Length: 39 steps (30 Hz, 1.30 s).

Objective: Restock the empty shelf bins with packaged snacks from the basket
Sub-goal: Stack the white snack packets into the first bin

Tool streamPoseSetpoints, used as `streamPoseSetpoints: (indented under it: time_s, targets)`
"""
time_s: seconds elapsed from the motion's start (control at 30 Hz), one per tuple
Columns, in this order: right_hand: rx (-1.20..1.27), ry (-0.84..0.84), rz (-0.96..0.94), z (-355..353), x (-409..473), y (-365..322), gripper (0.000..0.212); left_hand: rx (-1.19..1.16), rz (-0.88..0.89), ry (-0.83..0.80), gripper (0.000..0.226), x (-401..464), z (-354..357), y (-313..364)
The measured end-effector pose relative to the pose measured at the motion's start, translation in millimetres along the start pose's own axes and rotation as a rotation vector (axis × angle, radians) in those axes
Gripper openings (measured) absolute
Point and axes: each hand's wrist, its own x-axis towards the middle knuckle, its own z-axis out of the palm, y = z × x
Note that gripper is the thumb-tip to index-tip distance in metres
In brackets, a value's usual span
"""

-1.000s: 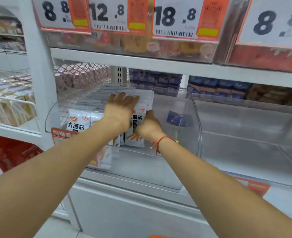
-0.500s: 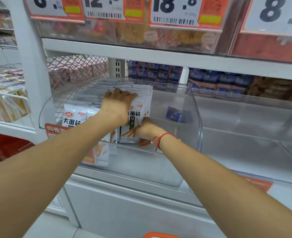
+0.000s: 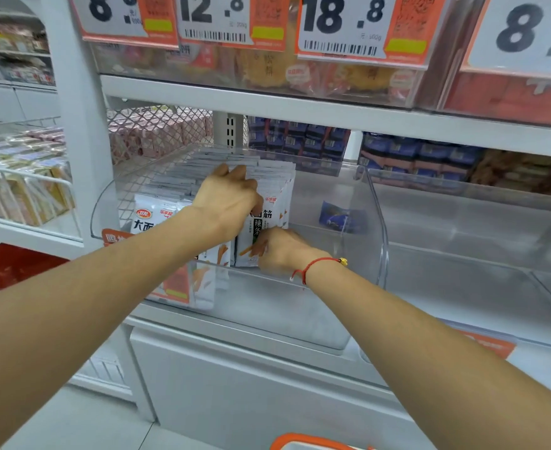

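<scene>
Both hands are in the clear bin (image 3: 373,222) at once. The left hand (image 3: 227,203) sits on top of the row of white snack packets (image 3: 269,209), fingers curled over the packets' upper edges, gripping the top of the stack. Just below and to its right, the right hand (image 3: 279,251) is down low at the foot of the front packet, fingers bent against its bottom edge; how far they wrap around it cannot be made out from here. A red string bracelet (image 3: 313,266) rings that wrist. More of the same packets stand to the left of the left hand, filling that side of the bin. Right of both hands the bin floor is bare plastic, with one blue packet (image 3: 337,217) lying well apart toward the back. Nearer the camera than the hands, an orange basket rim (image 3: 303,440) pokes in at the bottom edge.
</scene>
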Motion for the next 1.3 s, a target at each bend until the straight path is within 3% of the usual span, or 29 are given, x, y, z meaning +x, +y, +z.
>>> streamPoseSetpoints:
  time_s: [0.07, 0.27, 0.37, 0.53, 0.7, 0.77, 0.93, 1.3]
  targets:
    - [-0.045, -0.023, -0.011, -2.5, -1.2, -2.5, 0.034, 0.028, 0.014, -0.072, 0.044, -0.7, -4.7, 1.1]
    - [-0.148, -0.264, 0.017, -20.1, -24.5, -16.9, 0.050, 0.093, -0.004, -0.356, 0.043, 6.8, -24.1, 6.7]
    - [-0.181, -0.267, -0.038, -27.3, -47.5, -18.2, 0.050, 0.011, -0.045, -0.422, 0.043, -3.0, -33.3, 8.1]
    - [-0.005, -0.020, -0.058, -39.2, -88.3, -13.5, 0.042, -0.208, -0.131, -0.238, 0.050, -37.5, -60.1, 14.9]
    - [0.043, 0.364, -0.178, -37.4, -172.2, -5.6, 0.020, -0.652, -0.422, -0.104, 0.038, -84.8, -96.8, 49.4]
    - [0.055, 0.409, -0.174, -28.6, -204.5, 3.9, 0.013, -0.784, -0.498, -0.069, 0.031, -104.9, -102.4, 70.0]
    - [0.087, 0.242, -0.084, 10.3, -262.7, 45.3, 0.012, -1.006, -0.545, -0.160, 0.029, -147.8, -98.1, 137.9]
    - [0.157, -0.029, 0.228, 113.4, -339.2, 146.9, 0.015, -1.052, -0.392, -0.591, 0.033, -217.8, -32.4, 254.5]
